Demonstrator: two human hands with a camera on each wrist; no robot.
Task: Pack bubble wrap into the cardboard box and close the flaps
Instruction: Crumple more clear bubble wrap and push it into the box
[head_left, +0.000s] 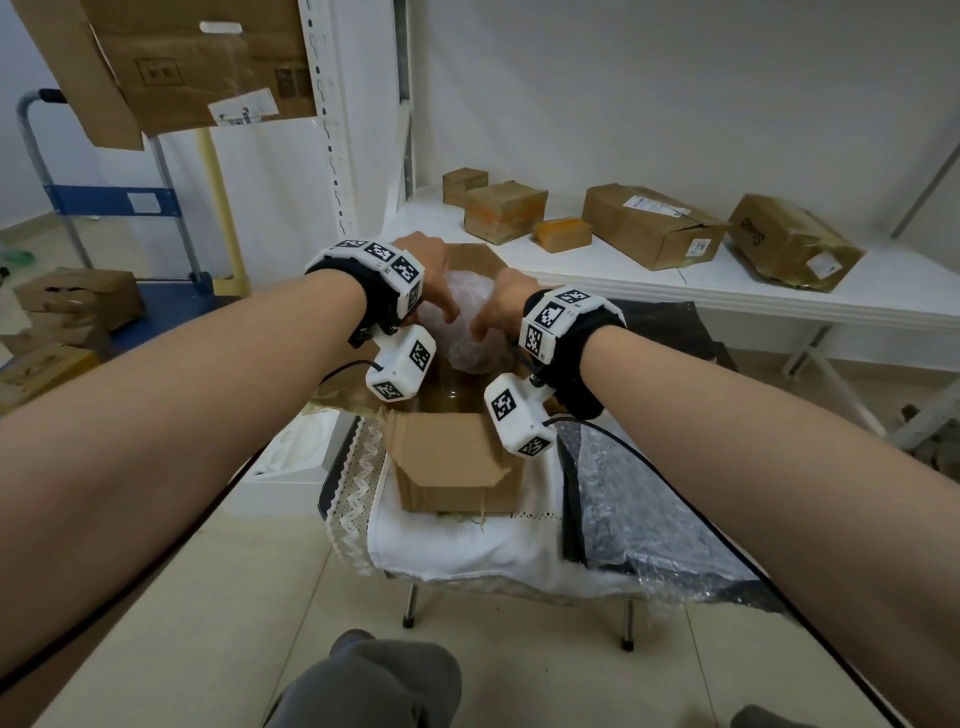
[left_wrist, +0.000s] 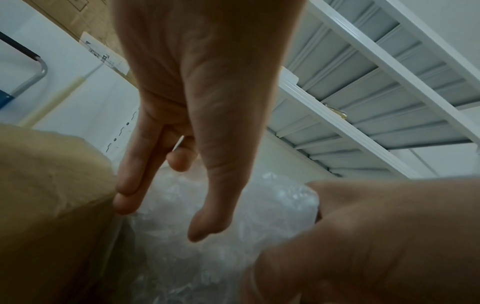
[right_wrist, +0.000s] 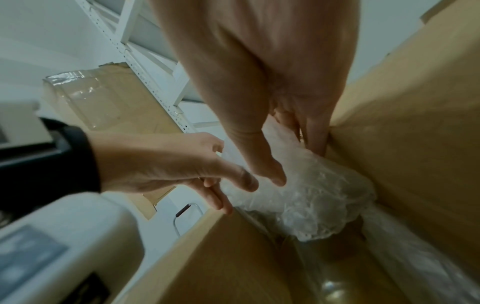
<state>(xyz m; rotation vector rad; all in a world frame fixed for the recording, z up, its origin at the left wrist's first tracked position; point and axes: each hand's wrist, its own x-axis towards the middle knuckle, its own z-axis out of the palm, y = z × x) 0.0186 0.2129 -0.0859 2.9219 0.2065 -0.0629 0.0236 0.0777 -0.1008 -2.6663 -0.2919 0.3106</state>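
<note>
As loose-fingered left hand (head_left: 430, 274) and right hand (head_left: 503, 307) press it, bubble wrap (head_left: 466, 292) bunches, translucent.

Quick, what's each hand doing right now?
Left hand: open, fingers straight, at the bubble wrap.
Right hand: open, fingers down between the bubble wrap and the cardboard box wall.

Pretty plain storage room tbh: bare white walls (head_left: 675, 78), pale floor tiles (head_left: 519, 675), flat even light. On the right a white metal shelf (head_left: 779, 296) runs along the far wall with a handful of scuffed brown parcels (head_left: 649, 226) on it. Far left there's a blue hand truck (head_left: 104, 200) with a couple of cartons (head_left: 78, 299) stacked beside it, plus a flattened carton (head_left: 171, 62) up top. In the middle sits a small metal-legged table (head_left: 410, 608) under a white lace-edged cloth (head_left: 457, 551).
</note>
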